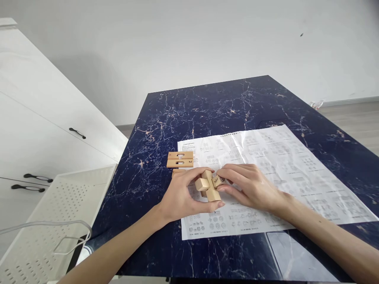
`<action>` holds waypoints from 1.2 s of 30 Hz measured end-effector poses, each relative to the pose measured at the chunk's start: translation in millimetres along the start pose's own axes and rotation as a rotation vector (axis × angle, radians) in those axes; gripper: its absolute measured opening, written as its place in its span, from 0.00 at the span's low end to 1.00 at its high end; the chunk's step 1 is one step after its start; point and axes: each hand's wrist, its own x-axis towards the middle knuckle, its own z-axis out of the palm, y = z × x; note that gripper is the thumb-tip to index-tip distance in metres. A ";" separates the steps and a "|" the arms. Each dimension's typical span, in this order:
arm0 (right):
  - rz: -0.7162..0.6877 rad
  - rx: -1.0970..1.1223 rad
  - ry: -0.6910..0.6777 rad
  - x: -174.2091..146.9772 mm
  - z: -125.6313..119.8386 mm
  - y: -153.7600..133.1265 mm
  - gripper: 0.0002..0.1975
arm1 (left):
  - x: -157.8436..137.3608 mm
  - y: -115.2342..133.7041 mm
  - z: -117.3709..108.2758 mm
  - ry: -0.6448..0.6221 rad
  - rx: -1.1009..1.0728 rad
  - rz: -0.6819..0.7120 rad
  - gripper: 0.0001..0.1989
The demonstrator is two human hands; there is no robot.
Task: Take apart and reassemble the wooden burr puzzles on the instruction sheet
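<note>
A light wooden burr puzzle [212, 193] of crossed square bars is held up over the printed sheet. My left hand [180, 193] grips it from the left, thumb at its near end and fingers at its far end. From the right, my right hand [248, 183] pinches the bar marked 3 [217, 181], which sits in the puzzle. Flat wooden pieces with slots [180, 163] lie beyond my left hand, one marked 2. Another wooden piece [175, 172] is partly hidden behind that hand.
The creased instruction sheet [278, 165] with small diagrams covers much of the dark blue marbled table [177, 114]. At the left are a white cabinet [53, 118] with black handles and a white perforated basket [38, 221] with a cable [44, 223] over it.
</note>
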 end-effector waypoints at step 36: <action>0.450 0.702 0.005 5.8 4.5 -15.9 0.21 | 2.0 -5.0 2.0 0.076 -0.207 0.136 0.30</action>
